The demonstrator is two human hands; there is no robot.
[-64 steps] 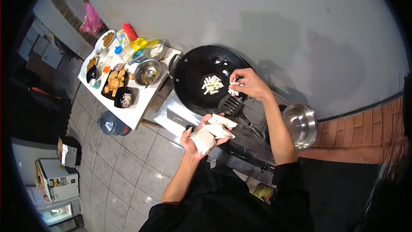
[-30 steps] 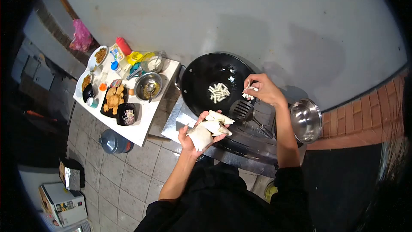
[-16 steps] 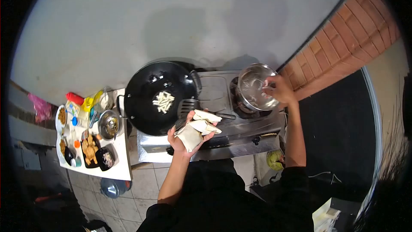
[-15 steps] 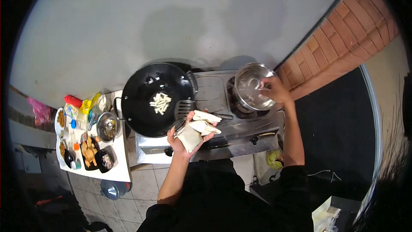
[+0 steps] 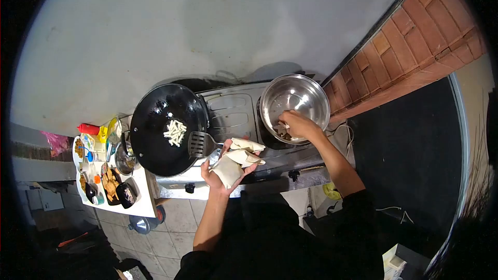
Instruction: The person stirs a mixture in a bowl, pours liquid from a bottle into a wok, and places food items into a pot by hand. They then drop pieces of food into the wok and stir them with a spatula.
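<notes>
My left hand (image 5: pixel 224 176) is closed under a small stack of folded, flat white wraps (image 5: pixel 228 170), held palm up in front of the stove. Inside a steel bowl (image 5: pixel 306 96) on the right burner, my right hand (image 5: pixel 300 124) reaches down with curled fingers. Pale and brownish bits (image 5: pixel 282 132) lie at its fingertips, and I cannot tell what exactly it grips. A slotted turner (image 5: pixel 201 145) rests over the wok's right edge, its handle running behind my left hand. White strips (image 5: pixel 175 133) sit in a heap in the black wok (image 5: pixel 150 150) on the left burner.
Left of the stove (image 5: pixel 228 109), a white table (image 5: pixel 142 189) carries a metal bowl (image 5: pixel 124 161), a red bottle (image 5: pixel 88 129), a tray of fried food (image 5: pixel 110 184) and a black bowl (image 5: pixel 126 194). A brick pillar (image 5: pixel 394 52) borders the right. A water jug (image 5: pixel 145 224) lies on the floor.
My right hand has gone from a pinch above the steel bowl down to the bits at its near left side. My left hand keeps the wraps. The view has shifted rightward.
</notes>
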